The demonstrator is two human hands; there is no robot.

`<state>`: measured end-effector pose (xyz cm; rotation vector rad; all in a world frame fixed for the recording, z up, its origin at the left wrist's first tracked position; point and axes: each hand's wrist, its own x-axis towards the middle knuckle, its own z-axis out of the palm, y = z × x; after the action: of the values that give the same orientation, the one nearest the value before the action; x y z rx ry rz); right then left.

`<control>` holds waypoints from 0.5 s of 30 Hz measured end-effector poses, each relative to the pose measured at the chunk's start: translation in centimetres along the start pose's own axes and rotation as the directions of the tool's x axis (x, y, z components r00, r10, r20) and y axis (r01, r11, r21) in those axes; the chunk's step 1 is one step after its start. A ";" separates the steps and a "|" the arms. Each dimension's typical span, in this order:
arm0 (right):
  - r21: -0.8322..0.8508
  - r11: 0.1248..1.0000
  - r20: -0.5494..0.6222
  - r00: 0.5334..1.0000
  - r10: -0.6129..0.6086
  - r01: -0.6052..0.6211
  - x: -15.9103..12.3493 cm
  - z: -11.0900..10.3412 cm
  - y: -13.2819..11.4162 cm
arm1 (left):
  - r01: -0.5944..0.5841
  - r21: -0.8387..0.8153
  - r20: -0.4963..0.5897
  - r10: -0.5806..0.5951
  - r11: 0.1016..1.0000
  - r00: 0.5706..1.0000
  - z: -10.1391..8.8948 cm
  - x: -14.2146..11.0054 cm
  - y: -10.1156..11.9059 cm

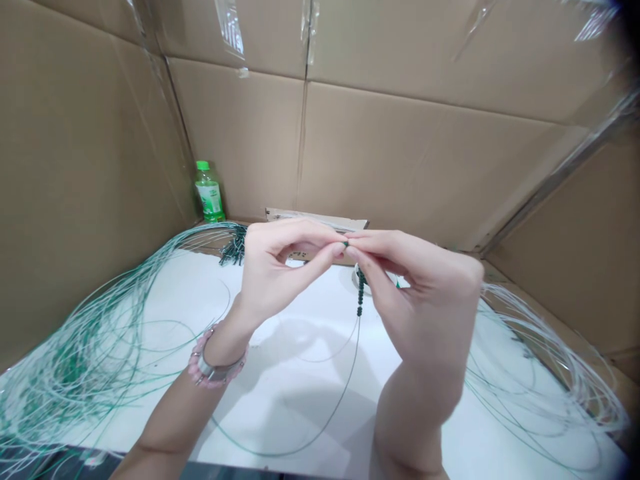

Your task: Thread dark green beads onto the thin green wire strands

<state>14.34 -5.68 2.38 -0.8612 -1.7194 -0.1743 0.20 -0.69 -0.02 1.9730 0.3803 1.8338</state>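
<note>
My left hand [280,267] and my right hand [420,280] meet fingertip to fingertip above the white table. Between the two pinches shows a small dark green piece [346,244], too small to make out as a bead or a knot. From beneath my right fingers hangs a short row of dark green beads or knots [361,293] on a cord. Its thin green tail [345,393] curves down and left toward my left forearm. A white round thing [367,280], perhaps a tape roll or dish, is partly hidden behind my right hand.
Many green and white cords [85,347] are heaped on the left, with a dark green bunch [233,247] at their far end. Pale cords [560,373] spread on the right. A green-capped bottle [209,193] stands in the back corner. Cardboard walls [380,147] enclose the white tabletop [300,427].
</note>
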 end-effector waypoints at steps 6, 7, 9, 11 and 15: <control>0.149 0.980 0.046 0.991 0.127 -0.133 -0.1 0.4 0.6 | -0.149 0.172 0.001 0.151 0.974 0.988 -0.2 0.2 -0.2; 0.178 0.973 0.055 0.989 0.140 -0.148 -0.1 0.5 0.7 | -0.182 0.211 0.002 0.186 0.960 0.983 -0.2 0.2 -0.2; 0.198 0.967 0.062 0.987 0.150 -0.159 0.0 0.6 0.8 | -0.224 0.286 0.006 0.232 0.932 0.973 -0.2 0.2 -0.3; 0.185 0.969 0.065 0.986 0.153 -0.163 0.1 0.8 0.8 | -0.229 0.331 0.001 0.242 0.916 0.970 -0.1 0.2 -0.3; 0.149 0.965 0.155 0.969 0.193 -0.216 0.4 0.5 1.1 | -0.165 0.338 -0.078 0.202 0.927 0.976 -0.2 0.1 -0.2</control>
<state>14.62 -4.42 2.25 -0.9385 -1.7328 0.1688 0.03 -0.40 0.00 2.1943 0.5881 2.1199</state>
